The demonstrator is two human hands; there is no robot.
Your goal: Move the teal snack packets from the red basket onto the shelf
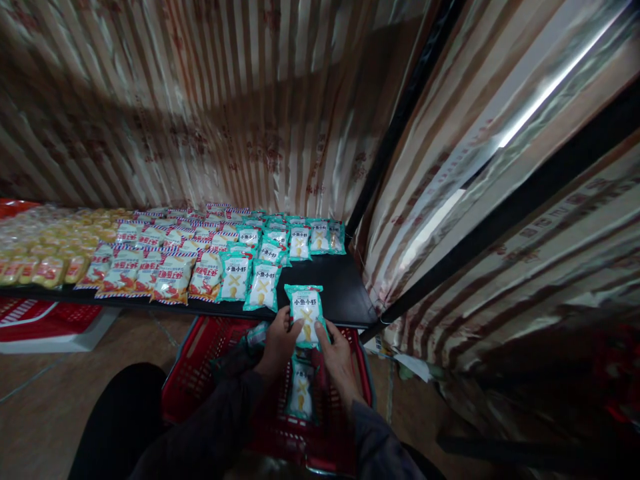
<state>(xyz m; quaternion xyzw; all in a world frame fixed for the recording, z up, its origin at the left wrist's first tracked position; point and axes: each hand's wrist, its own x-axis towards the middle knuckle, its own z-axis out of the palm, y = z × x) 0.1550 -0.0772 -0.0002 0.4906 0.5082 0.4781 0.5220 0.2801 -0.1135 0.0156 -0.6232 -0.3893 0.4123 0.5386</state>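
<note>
Both my hands grip one green-and-white snack bag (306, 307) by its lower sides, at the front edge of the black shelf (330, 283). My left hand (280, 343) is closed on its left side, thumb on the front. My right hand (337, 357) pinches the right side in the same way. Beneath my hands, a red plastic basket (193, 373) contains another green-and-white bag (301, 390) and a few partly hidden packs. Matching green-and-white bags (263, 283) stand in rows on the shelf, just left of the held one.
Red-and-white snack bags (173, 273) and yellow wrapped packs (50, 257) fill the shelf further left. Striped plastic sheeting (240, 100) hangs behind. Black metal posts (500, 220) frame the right side. Another red basket (45, 320) is under the shelf at left.
</note>
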